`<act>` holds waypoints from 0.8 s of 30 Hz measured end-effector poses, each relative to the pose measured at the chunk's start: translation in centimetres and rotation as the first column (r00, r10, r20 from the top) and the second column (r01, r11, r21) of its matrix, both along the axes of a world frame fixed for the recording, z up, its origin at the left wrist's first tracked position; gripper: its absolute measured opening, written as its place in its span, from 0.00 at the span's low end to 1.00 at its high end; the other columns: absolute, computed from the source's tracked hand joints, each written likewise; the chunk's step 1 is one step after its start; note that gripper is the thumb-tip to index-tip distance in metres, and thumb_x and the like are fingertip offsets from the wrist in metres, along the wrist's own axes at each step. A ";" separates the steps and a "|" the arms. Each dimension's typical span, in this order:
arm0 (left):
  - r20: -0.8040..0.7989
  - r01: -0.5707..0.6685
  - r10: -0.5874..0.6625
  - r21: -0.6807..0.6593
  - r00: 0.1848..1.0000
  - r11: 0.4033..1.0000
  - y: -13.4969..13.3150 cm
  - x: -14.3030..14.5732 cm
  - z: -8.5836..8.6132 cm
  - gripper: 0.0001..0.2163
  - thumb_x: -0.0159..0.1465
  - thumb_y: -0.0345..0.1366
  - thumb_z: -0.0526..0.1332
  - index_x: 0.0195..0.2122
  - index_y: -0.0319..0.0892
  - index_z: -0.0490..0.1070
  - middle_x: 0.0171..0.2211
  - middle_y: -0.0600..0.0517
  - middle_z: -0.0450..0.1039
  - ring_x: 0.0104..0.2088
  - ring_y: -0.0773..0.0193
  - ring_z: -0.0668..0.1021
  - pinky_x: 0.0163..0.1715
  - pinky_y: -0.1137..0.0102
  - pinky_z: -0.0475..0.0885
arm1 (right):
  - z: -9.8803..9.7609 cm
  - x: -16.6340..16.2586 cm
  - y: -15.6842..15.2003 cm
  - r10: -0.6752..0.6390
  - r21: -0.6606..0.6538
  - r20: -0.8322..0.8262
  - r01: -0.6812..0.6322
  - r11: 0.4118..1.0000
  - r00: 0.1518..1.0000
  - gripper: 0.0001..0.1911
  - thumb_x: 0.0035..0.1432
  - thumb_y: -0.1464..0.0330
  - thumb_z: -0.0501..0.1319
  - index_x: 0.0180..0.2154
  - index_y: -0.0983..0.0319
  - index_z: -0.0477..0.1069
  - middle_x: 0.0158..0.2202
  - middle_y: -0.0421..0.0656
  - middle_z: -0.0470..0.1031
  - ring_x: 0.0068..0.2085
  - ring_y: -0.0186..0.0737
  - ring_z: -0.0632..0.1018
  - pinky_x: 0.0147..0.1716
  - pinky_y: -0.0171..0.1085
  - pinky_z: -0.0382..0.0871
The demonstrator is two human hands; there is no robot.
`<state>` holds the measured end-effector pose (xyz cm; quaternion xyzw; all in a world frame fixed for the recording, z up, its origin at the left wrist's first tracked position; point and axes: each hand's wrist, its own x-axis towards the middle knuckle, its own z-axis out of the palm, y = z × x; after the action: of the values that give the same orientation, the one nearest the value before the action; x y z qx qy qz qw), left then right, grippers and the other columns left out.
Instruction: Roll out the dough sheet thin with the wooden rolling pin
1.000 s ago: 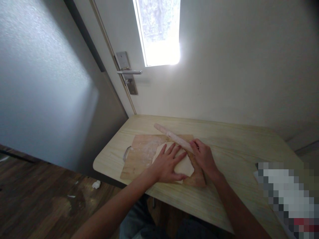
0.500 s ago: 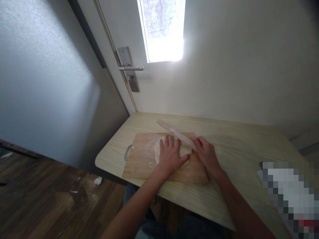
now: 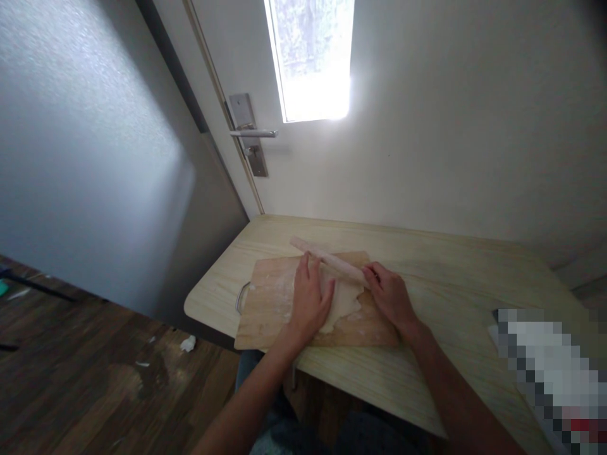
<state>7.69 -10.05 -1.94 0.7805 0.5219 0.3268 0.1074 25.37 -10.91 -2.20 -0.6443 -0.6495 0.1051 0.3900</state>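
Note:
A floured rolling pin (image 3: 339, 264) slants across the far side of a wooden cutting board (image 3: 263, 316). My right hand (image 3: 389, 296) is closed round the pin's near right end. Flattened pale dough (image 3: 344, 303) with an uneven edge lies on the board, partly covered by my left hand (image 3: 310, 297). That hand is open, its fingers stretched forward and the thumb apart. Its fingertips reach the pin's left part; whether they press on it I cannot tell.
The board rests on a light wood table (image 3: 455, 278) against a white door with a metal handle (image 3: 256, 133). A metal loop (image 3: 241, 297) sticks out of the board's left end. A blurred-out object (image 3: 554, 366) lies at the right. White scraps (image 3: 188, 343) dot the floor.
My left hand has slid left off the middle of the dough, baring more of it, and its fingertips now reach the pin. The pin's far end has shifted slightly left and nearer.

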 end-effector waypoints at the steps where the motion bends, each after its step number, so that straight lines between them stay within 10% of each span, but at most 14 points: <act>1: -0.016 -0.010 0.010 0.017 1.000 1.000 0.5 -0.8 0.2 0.21 0.65 0.41 0.46 0.57 0.36 0.52 0.62 0.36 0.46 0.63 0.53 0.52 0.59 0.55 0.53 | -0.1 0.0 -0.1 0.012 0.013 0.041 -0.013 1.000 0.999 0.19 0.60 0.59 0.45 0.27 0.61 0.66 0.22 0.42 0.70 0.25 0.37 0.70 0.26 0.34 0.57; 12: -0.458 -0.032 0.005 -0.051 0.889 0.998 4.0 -4.6 2.5 0.16 0.66 0.35 0.45 0.47 0.37 0.67 0.49 0.44 0.71 0.48 0.59 0.73 0.50 0.66 0.65 | -0.3 -0.7 -1.0 0.002 0.151 0.330 -0.055 0.987 0.944 0.19 0.62 0.66 0.44 0.31 0.64 0.71 0.31 0.47 0.74 0.31 0.40 0.73 0.31 0.37 0.64; 24: -0.467 -0.132 0.114 -0.004 0.877 0.991 3.6 -4.0 1.2 0.18 0.63 0.32 0.46 0.52 0.39 0.66 0.54 0.47 0.67 0.54 0.58 0.68 0.54 0.63 0.61 | 0.5 -1.1 0.1 -0.035 -0.036 0.303 0.048 0.998 0.952 0.24 0.58 0.69 0.43 0.49 0.72 0.68 0.48 0.54 0.72 0.47 0.46 0.74 0.47 0.44 0.67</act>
<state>3.72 -6.49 -0.72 0.7993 0.5868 0.1267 -0.0279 24.26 -10.83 -1.73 -0.6746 -0.6853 0.0113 0.2743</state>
